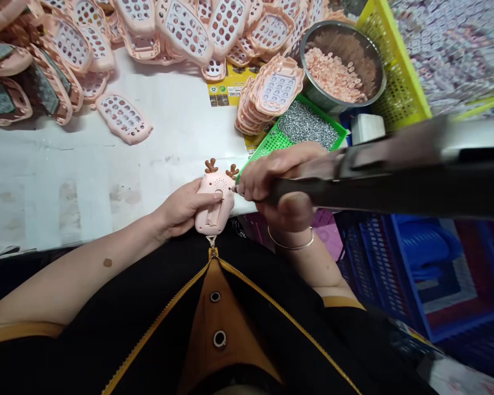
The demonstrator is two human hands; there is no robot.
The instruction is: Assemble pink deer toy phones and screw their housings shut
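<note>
At the near edge of the white table (177,126), a blurred dark tool (379,186) is extending from the right, the right hand (282,170) clenching it. The left hand (183,207) is grasping the antlered pink case (216,213) there, thumb lying across its back.

A pale pink reindeer toy (221,210) is lying back side up in the left hand (180,207), two brown antlers (211,165) pointing forward. It is showing tiny holes and an open battery slot (215,214). A long, dark, blurry screwdriver (362,181) is lying sideways in the right hand (279,165), its thin tip pointing at the toy's top right.
</note>
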